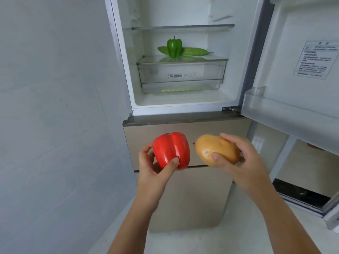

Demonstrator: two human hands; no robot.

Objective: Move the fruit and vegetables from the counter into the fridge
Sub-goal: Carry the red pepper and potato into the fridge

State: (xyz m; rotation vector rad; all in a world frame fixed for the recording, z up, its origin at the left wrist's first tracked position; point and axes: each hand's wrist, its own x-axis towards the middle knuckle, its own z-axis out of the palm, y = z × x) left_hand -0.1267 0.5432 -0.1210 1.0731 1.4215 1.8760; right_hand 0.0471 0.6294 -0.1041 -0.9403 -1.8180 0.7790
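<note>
1. The left hand (pixel 156 167) is clamped on a glossy red bell pepper (pixel 171 150), thumb pressed into a groove on its near face, fingers wrapped behind. The pepper is held in the air in front of the lower fridge doors, below the open compartment.
2. The right hand (pixel 238 158) is closed round a tan, pear-shaped fruit with a smooth matt skin (pixel 216 150), thumb on the near side, fingers over the top. The two items sit just beside each other, not touching.
3. Handling, as judged: the red pepper looks light, hollow and stiff, but its shiny skin could slip; the lobed grooves give the thumb good purchase. The tan fruit looks denser and less slippery; a full-palm hold round its wide end suits it.
4. Inside the open white fridge (pixel 183 101), a green bell pepper (pixel 174 45) stands upright on the clear cover above the transparent plastic crisper drawer (pixel 181 74), with a long green gourd-like vegetable (pixel 196 51) lying behind it.
5. Free shelf space shows to either side of the green pepper; both hand-held items appear headed there.
</note>
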